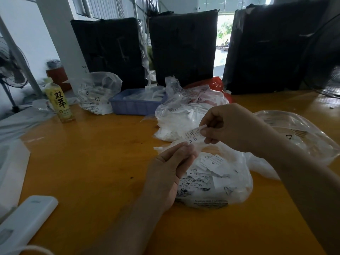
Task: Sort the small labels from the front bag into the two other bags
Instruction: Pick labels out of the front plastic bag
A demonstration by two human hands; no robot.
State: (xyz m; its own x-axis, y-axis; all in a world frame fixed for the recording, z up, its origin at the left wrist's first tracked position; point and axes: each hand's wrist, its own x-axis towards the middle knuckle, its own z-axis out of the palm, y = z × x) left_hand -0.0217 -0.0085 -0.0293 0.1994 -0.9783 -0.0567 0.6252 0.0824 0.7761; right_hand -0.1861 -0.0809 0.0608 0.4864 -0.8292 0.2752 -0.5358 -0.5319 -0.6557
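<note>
The front bag [217, 196] is clear plastic, lies on the orange table near me and holds several white size labels marked XS, L and XL. Above its open mouth my right hand [231, 126] pinches the top of one white label [193, 135] printed XL. My left hand [169, 170] grips the lower end of that label, together with a few white strips by its fingers. Behind them stands a fuller clear bag [185, 115] of white labels. A third clear bag [298, 133] lies to the right, partly hidden by my right forearm.
A blue basket [134, 105] of white pieces, another clear bag [95, 92] and a yellow drink bottle [58, 102] stand at the back left. Three big black wrapped bundles [182, 45] line the far edge. A white power bank [27, 218] lies front left. A fan [329, 74] stands right.
</note>
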